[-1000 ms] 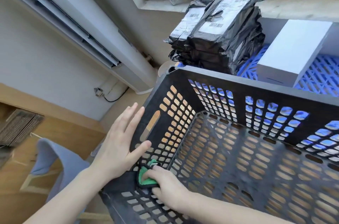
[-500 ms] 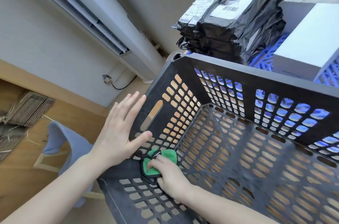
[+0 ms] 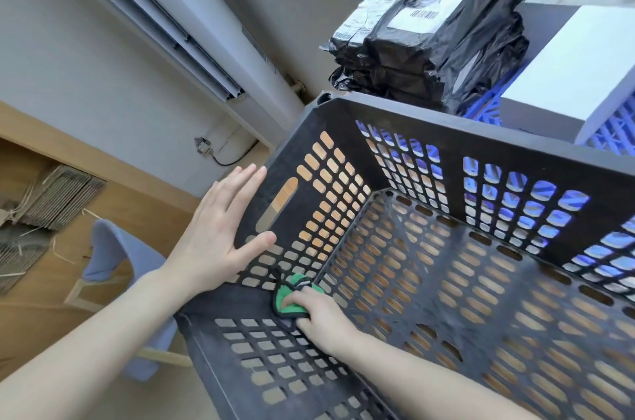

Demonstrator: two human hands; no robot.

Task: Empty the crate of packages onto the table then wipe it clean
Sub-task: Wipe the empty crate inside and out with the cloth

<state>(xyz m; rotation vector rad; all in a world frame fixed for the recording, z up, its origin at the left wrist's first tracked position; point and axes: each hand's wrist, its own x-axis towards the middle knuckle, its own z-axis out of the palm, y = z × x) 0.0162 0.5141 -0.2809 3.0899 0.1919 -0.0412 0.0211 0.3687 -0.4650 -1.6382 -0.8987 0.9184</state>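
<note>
A large black perforated plastic crate (image 3: 481,130) fills the lower right and holds no packages. My left hand (image 3: 220,234) lies flat with fingers spread against the outside of the crate's left wall, thumb hooked over its rim. My right hand (image 3: 319,314) is inside the crate, pressing a small green cloth (image 3: 288,297) into the near left corner where wall meets floor. A stack of black plastic-wrapped packages (image 3: 436,38) with white labels stands on the table beyond the crate's far wall.
A white box (image 3: 577,68) rests on a blue lattice surface (image 3: 488,106) to the right of the packages. A grey-blue chair (image 3: 117,254) stands on the wooden floor at lower left. An air conditioner unit (image 3: 165,10) lines the wall at upper left.
The view has tilted slightly. My right hand with the green cloth has rubbed around the same near left corner. My left hand stays pressed on the crate's outer wall.
</note>
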